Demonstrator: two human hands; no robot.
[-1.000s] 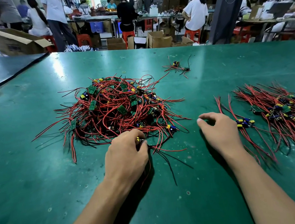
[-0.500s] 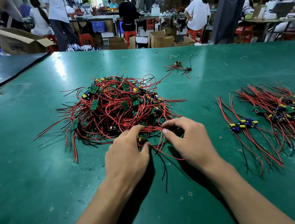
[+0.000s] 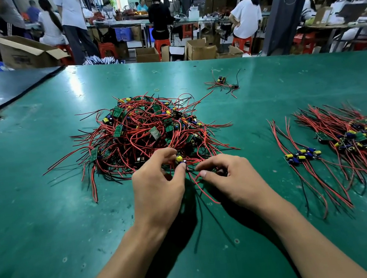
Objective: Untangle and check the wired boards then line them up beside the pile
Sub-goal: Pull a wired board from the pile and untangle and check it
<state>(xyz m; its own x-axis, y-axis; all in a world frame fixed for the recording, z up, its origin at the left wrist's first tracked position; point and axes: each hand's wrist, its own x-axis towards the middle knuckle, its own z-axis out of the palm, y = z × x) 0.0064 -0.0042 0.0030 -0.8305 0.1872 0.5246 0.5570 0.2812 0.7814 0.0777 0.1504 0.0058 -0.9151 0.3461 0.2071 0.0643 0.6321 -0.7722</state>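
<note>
Yellow-capped board (image 3: 178, 158) lifted, right hand (image 3: 231, 179) pinching wire (image 3: 204, 191)

Left hand (image 3: 158, 188): mine, bare, tendons ridging its back, thumbnail clipped short.
Right hand (image 3: 231, 180): bare as well, thumbnail short and blunt.
Left forearm (image 3: 123, 261): uncovered down to the picture's lower edge.
Right forearm (image 3: 305, 239): likewise uncovered.

Tangled pile (image 3: 144, 132) centre of table (image 3: 49, 224), lined-up boards (image 3: 349, 139) right, stray board (image 3: 222, 80) behind.
</note>
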